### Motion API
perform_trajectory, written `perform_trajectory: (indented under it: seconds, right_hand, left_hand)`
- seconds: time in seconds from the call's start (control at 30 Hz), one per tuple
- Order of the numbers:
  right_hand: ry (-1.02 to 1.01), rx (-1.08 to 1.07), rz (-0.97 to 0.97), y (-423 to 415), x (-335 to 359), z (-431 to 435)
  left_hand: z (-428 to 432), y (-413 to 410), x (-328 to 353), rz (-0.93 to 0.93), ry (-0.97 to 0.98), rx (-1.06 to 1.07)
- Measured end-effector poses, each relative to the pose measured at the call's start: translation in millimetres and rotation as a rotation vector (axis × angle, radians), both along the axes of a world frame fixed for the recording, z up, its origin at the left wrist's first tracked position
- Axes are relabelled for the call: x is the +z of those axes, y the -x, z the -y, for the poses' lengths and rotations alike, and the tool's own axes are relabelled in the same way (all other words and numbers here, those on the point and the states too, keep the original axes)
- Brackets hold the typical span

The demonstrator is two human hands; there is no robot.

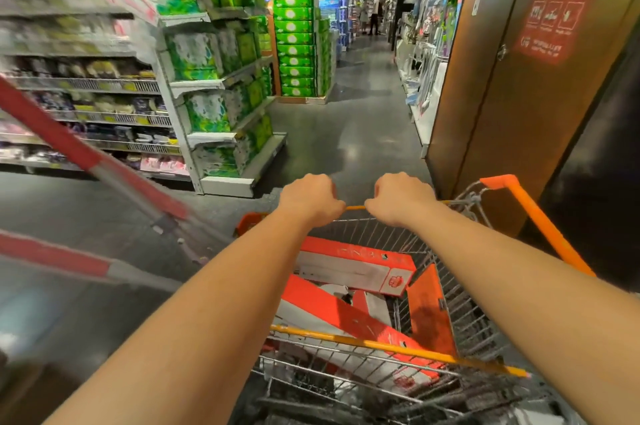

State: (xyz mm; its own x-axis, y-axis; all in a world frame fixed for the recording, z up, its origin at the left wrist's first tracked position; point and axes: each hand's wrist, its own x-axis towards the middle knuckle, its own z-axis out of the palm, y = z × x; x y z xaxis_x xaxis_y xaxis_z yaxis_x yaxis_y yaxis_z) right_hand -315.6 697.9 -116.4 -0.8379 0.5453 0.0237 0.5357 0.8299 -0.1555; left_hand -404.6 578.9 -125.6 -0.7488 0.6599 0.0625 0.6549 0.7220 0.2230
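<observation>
A wire shopping cart (460, 313) with orange trim stands in front of me in a store aisle. My left hand (310, 197) and my right hand (401, 199) both grip the far rim bar (355, 207) of the cart, fingers curled over it, close together. Inside the basket lie long orange-and-white boxes (349, 268), one across the top and another slanting below it. A yellow bar (398, 350) crosses the cart's near side under my arms.
Shelves of green paper packs (214, 78) stand to the left, with a green stack (298, 39) farther down. A brown pillar (512, 78) rises close on the right. Blurred red-and-grey bars (93, 161) slant at the left. Two people (369, 13) stand far down the aisle.
</observation>
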Motion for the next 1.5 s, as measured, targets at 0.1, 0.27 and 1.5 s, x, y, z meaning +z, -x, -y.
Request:
perform_trajectory:
  seconds: [0.1,0.27,1.5]
  right_hand:
    - [0.002,0.070,0.022,11,-10,13]
    - [0.011,0.161,0.039,38,-23,41]
    - [0.326,0.439,0.292,171,-207,121]
  left_hand:
    - [17,4,-10,0.011,0.003,0.044]
    - [54,21,-21,0.025,0.018,0.126]
    - [139,114,-183,0.305,0.149,0.408]
